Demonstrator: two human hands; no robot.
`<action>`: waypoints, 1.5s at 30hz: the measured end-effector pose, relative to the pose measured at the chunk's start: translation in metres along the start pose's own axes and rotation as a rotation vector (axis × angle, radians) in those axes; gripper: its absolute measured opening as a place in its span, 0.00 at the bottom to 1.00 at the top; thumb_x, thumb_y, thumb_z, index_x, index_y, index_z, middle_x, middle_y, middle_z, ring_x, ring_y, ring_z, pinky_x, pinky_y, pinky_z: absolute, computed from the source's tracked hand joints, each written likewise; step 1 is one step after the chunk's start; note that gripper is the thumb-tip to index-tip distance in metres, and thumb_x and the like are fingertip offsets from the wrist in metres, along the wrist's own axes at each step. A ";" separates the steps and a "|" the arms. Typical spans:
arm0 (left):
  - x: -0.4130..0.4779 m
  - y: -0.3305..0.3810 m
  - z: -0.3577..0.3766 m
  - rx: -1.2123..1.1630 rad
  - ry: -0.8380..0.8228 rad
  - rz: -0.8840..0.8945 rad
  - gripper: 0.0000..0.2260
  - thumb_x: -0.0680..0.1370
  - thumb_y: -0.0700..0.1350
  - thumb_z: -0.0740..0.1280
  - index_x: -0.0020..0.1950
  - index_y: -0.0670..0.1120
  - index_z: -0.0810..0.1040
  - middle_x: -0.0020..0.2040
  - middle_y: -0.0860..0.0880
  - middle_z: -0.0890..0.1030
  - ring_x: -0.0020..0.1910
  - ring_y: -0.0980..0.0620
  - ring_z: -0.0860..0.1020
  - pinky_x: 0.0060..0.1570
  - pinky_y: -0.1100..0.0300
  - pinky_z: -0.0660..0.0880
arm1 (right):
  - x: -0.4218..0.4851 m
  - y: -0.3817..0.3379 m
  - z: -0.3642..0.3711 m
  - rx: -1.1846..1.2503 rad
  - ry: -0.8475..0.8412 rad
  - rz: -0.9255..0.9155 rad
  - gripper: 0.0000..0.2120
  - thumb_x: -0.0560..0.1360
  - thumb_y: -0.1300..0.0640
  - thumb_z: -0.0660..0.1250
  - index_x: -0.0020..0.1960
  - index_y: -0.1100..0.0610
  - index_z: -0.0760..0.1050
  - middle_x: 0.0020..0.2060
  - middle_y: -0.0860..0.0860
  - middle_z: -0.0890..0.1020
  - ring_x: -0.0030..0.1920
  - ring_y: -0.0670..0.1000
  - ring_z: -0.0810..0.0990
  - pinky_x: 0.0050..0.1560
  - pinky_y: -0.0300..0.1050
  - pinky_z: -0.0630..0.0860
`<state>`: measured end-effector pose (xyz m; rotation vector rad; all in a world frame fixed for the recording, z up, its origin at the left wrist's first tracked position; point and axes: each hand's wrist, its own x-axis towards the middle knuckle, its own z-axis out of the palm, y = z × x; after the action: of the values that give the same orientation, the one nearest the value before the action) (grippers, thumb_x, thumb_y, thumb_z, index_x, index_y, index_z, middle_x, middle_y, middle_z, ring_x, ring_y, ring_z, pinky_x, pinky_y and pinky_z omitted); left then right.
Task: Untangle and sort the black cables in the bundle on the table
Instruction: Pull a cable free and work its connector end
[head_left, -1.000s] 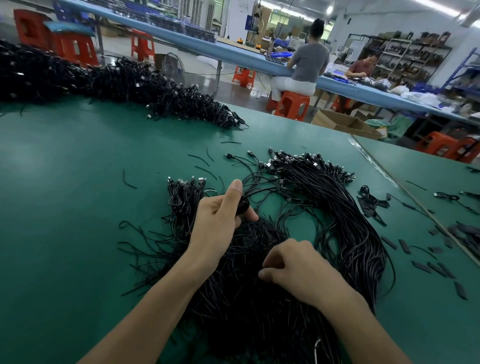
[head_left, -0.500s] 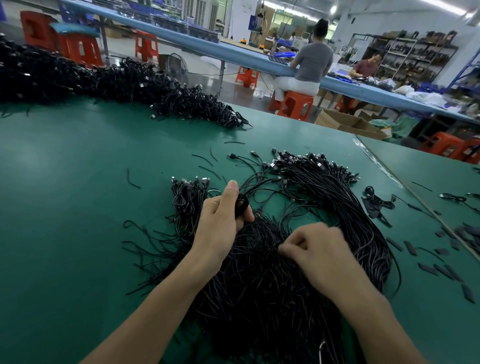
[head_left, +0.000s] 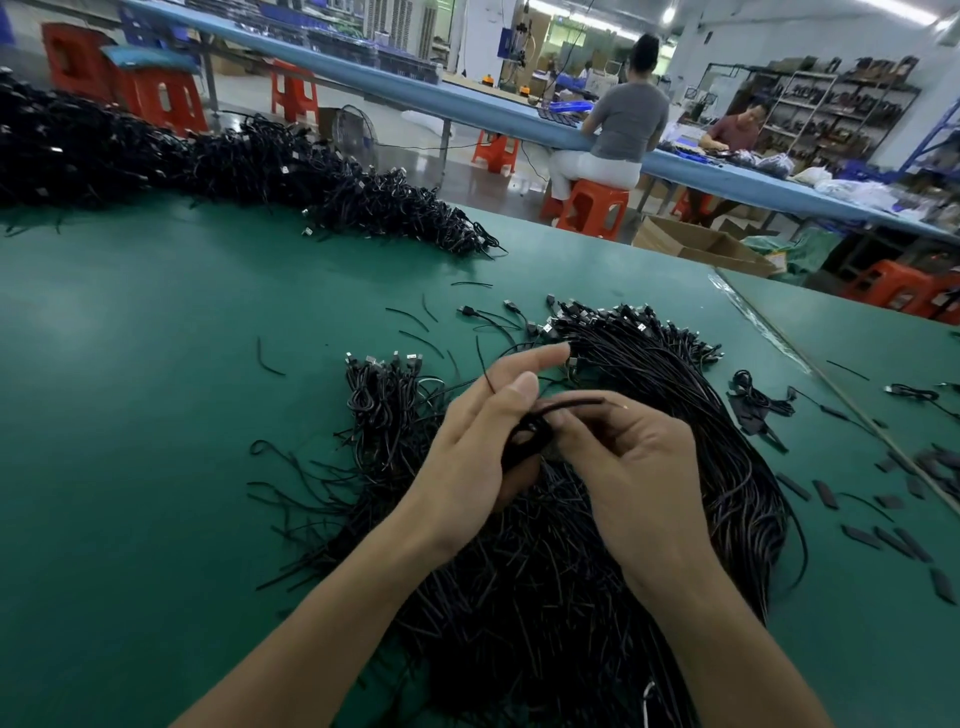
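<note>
A big tangled bundle of black cables (head_left: 550, 561) lies on the green table (head_left: 156, 415) right in front of me. A curved sheaf of cables (head_left: 691, 415) with plugs at its far end arcs along the bundle's right side. A smaller group of looped cables (head_left: 384, 400) lies to the left. My left hand (head_left: 478, 441) holds a small coiled black cable (head_left: 530, 434) above the bundle, its index finger stretched out. My right hand (head_left: 634, 462) pinches the free end of that same cable beside the left hand.
A long heap of black cables (head_left: 249, 161) runs along the table's far left. Short black offcuts and flat strips (head_left: 883, 535) litter the table's right side, next to a seam (head_left: 831, 395) between two tabletops. Beyond stand orange stools and people at a blue bench (head_left: 727, 176).
My right hand rose from the bundle and came up to the left hand, taking the cable's end. My left hand lifted slightly and its index finger straightened.
</note>
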<state>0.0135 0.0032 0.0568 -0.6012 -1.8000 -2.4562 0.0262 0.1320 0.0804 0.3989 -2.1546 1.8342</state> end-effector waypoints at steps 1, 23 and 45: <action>0.001 0.001 -0.002 0.020 0.021 0.017 0.17 0.82 0.52 0.53 0.63 0.58 0.79 0.25 0.45 0.71 0.22 0.53 0.65 0.24 0.65 0.62 | -0.001 -0.002 -0.001 -0.006 -0.035 -0.001 0.06 0.73 0.60 0.72 0.41 0.50 0.85 0.36 0.48 0.86 0.38 0.44 0.84 0.41 0.34 0.79; 0.004 -0.008 -0.003 0.086 0.279 -0.024 0.29 0.81 0.63 0.55 0.33 0.49 0.83 0.22 0.46 0.67 0.20 0.52 0.62 0.21 0.62 0.58 | -0.007 -0.011 0.002 -0.931 -0.225 -0.368 0.04 0.78 0.60 0.68 0.51 0.55 0.81 0.45 0.47 0.81 0.48 0.48 0.77 0.52 0.40 0.74; -0.001 -0.005 -0.017 0.110 -0.569 -0.561 0.16 0.70 0.46 0.77 0.46 0.41 0.73 0.31 0.50 0.63 0.25 0.57 0.59 0.21 0.67 0.57 | 0.004 -0.015 -0.032 -0.747 -0.463 -0.201 0.06 0.73 0.56 0.74 0.49 0.48 0.81 0.42 0.41 0.79 0.47 0.44 0.78 0.48 0.41 0.74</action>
<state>0.0079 -0.0112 0.0475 -0.9793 -2.6054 -2.6663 0.0292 0.1609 0.1001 0.8654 -2.7630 0.7749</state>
